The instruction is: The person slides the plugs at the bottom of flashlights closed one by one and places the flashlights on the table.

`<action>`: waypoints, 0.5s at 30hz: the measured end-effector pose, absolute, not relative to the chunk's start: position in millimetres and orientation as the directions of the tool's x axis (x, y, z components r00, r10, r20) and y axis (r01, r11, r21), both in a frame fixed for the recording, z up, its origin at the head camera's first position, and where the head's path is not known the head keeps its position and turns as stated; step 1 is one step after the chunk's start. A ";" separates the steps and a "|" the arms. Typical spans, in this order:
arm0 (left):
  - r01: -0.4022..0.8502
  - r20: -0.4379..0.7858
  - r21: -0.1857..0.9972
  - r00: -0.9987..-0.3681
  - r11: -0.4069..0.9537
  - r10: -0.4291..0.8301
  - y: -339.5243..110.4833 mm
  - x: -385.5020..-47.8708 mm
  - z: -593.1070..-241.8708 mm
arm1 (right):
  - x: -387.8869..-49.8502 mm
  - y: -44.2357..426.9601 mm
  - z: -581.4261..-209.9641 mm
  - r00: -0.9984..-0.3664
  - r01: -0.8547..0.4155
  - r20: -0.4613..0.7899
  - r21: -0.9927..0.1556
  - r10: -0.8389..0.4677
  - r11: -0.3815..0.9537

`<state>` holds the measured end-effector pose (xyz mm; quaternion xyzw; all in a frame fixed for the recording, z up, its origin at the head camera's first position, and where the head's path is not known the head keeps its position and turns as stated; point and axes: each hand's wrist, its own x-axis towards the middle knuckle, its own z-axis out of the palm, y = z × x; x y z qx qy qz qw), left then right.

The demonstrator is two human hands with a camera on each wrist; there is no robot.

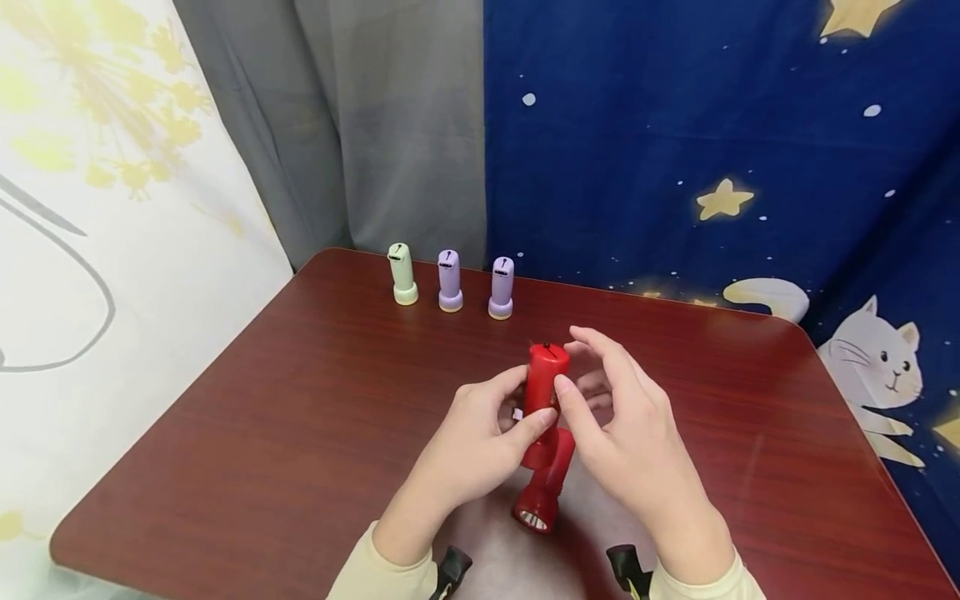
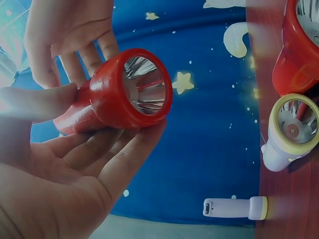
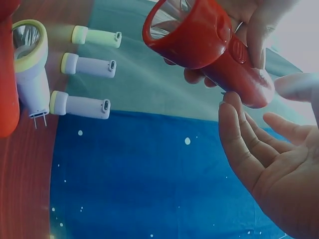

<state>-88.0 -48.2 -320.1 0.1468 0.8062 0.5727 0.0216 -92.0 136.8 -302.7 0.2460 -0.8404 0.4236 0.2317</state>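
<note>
My left hand [image 1: 480, 437] grips a red flashlight [image 1: 544, 383] around its barrel, tail end up in the head view. The left wrist view shows its silver reflector [image 2: 145, 84] facing the camera. My right hand [image 1: 626, 417] is beside the tail end, fingers loosely bent and spread, with the thumb close to the barrel. In the right wrist view, the right fingertips [image 3: 230, 99] are at the flashlight's tail; whether they touch it I cannot tell. Below the hands, a second red flashlight [image 1: 538, 504] is on the table, partly covered by the held one.
Toward the table's [image 1: 300, 433] back edge stand a green flashlight [image 1: 402, 275] and two purple ones, one in the middle [image 1: 450, 282] and one at right [image 1: 502, 288]. Another purple flashlight [image 3: 34, 89] with a yellow rim and exposed plug prongs shows in the wrist views. Curtains [image 1: 637, 150] hang behind.
</note>
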 end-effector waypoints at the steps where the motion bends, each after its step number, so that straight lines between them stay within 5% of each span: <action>1: 0.216 0.132 0.927 -0.953 0.307 0.272 -47.5 -88.5 -320.2 | -92.2 137.5 -302.7 -0.771 -0.609 0.600 -0.596 -0.214 0.523; 15: 0.324 0.214 0.868 -0.928 0.377 0.304 -51.7 -87.5 -326.0 | -90.8 135.5 -303.9 -0.777 -0.604 0.584 -0.583 -0.237 0.543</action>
